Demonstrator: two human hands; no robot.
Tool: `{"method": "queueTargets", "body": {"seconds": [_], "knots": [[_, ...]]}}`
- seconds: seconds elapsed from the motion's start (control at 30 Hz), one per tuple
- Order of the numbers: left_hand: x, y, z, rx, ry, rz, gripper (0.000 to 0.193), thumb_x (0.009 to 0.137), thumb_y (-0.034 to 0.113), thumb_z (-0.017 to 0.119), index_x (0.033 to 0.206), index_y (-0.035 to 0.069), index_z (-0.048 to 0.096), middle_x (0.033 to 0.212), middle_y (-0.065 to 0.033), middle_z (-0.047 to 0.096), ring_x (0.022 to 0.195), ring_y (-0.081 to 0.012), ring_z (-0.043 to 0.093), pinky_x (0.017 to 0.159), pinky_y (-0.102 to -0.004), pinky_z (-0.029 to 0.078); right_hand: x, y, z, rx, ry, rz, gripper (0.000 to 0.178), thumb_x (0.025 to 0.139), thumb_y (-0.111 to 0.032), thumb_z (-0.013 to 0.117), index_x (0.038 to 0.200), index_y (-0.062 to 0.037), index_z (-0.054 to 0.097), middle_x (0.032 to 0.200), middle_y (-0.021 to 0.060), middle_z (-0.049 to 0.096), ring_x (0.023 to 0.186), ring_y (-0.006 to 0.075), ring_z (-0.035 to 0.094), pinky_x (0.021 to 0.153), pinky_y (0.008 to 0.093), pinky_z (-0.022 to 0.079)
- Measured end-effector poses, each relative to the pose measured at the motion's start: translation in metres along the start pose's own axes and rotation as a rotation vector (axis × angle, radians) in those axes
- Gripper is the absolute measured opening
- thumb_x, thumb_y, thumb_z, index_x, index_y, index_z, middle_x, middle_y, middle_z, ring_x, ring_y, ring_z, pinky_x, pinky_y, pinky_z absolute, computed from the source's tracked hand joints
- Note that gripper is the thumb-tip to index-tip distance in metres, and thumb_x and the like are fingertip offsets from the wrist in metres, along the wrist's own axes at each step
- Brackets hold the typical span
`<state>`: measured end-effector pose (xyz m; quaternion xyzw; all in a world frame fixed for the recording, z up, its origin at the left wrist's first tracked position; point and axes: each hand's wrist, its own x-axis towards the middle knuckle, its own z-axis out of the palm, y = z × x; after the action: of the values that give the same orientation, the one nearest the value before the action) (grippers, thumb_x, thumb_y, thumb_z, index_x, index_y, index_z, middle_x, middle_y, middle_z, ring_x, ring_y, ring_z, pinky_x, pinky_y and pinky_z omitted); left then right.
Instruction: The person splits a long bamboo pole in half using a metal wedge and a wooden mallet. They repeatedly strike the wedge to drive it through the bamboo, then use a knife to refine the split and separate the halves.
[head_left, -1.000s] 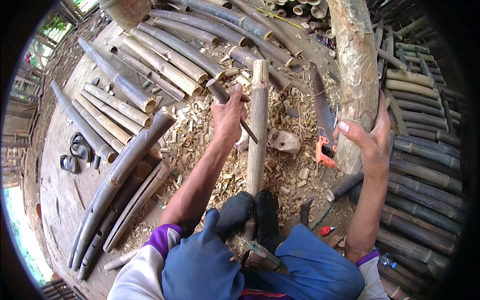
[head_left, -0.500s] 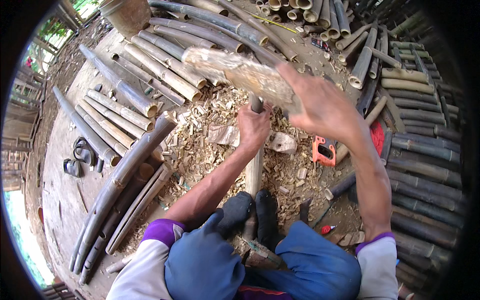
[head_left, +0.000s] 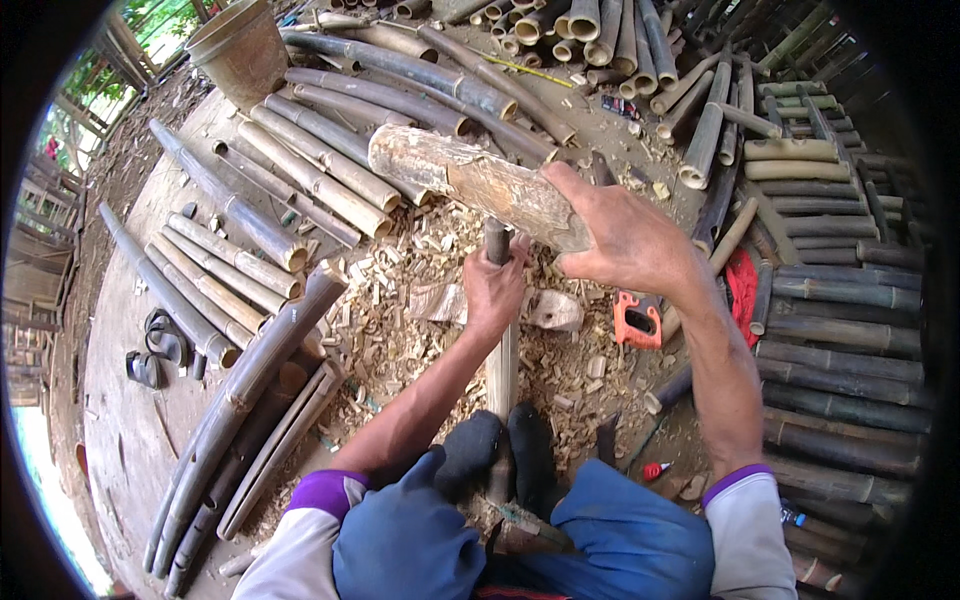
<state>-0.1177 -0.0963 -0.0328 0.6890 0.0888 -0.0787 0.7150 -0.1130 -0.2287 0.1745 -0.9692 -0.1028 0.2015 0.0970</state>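
My left hand (head_left: 492,290) is closed around a dark round rod (head_left: 497,243) whose upper end pokes out above my fist; its lower end is hidden. Below that fist a pale, shaved pole (head_left: 503,375) runs back between my feet. A notched wooden block (head_left: 553,310) lies crosswise under my left hand. In my right hand (head_left: 632,232) is a thick, rough-barked chunk of wood (head_left: 470,180), gripped at its right end. It hangs right by the rod's top; whether they touch I cannot tell.
Wood chips (head_left: 390,310) cover the ground around the block. An orange-handled saw (head_left: 637,320) lies to the right, near stacked bamboo poles (head_left: 845,335). More bamboo (head_left: 275,340) lies on the left, beside black sandals (head_left: 160,345). A bucket (head_left: 240,55) stands far left.
The wood chunk, blurred before, is now sharper and a little lower, nearer the rod's top. My left hand keeps its grip. The whole view has shifted slightly.
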Motion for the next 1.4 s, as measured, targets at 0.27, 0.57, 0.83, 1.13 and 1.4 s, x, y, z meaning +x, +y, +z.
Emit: {"method": "queueTargets", "body": {"seconds": [0.27,0.57,0.83,1.13,1.4], "knots": [[0.057,-0.060,-0.082,-0.928,0.024,-0.342,0.030,0.101,0.023,0.060,0.075,0.011,0.051,0.056,0.0051,0.038,0.045,-0.0089,0.031,0.044,-0.0275,0.027,-0.028,0.061,0.054,0.613,0.289,-0.053,0.101,0.072,-0.024,0.086,0.155,0.0054,0.036,0.139,0.0225,0.059,0.126,0.0291,0.060,0.111,0.0351,0.044],[-0.042,-0.009,-0.044,-0.061,-0.445,0.350,0.020,0.095,0.018,0.065,0.080,0.006,0.063,0.070,-0.0054,0.061,0.056,-0.0135,0.046,0.056,-0.0312,0.041,-0.064,0.070,0.088,0.851,0.454,-0.022,0.099,0.076,-0.021,0.087,0.152,0.0136,0.034,0.143,0.0213,0.054,0.134,0.0261,0.051,0.118,0.0356,0.033],[-0.071,-0.024,-0.056,-0.117,-0.325,0.509,0.035,0.102,0.024,0.057,0.069,0.012,0.055,0.066,-0.0032,0.059,0.062,-0.0144,0.059,0.054,-0.0329,0.050,-0.094,0.055,0.099,0.813,0.383,0.004,0.094,0.074,-0.021,0.087,0.149,0.0091,0.040,0.140,0.0191,0.056,0.133,0.0252,0.052,0.117,0.0359,0.035],[-0.054,-0.030,-0.083,-0.800,-0.144,-0.365,0.036,0.095,0.035,0.068,0.074,0.007,0.058,0.054,0.0063,0.037,0.046,-0.0080,0.036,0.047,-0.0276,0.031,-0.110,0.055,0.106,0.768,0.402,-0.038,0.104,0.072,-0.032,0.087,0.150,0.0144,0.036,0.139,0.0221,0.056,0.130,0.0268,0.055,0.115,0.0365,0.037],[-0.046,-0.071,-0.100,-0.836,0.006,-0.340,0.040,0.094,0.038,0.068,0.073,0.006,0.057,0.052,0.0055,0.033,0.046,-0.0107,0.033,0.047,-0.0298,0.030,-0.105,0.049,0.111,0.819,0.400,-0.058,0.099,0.073,-0.029,0.088,0.150,0.0087,0.039,0.141,0.0202,0.055,0.134,0.0265,0.052,0.117,0.0366,0.035]]}}
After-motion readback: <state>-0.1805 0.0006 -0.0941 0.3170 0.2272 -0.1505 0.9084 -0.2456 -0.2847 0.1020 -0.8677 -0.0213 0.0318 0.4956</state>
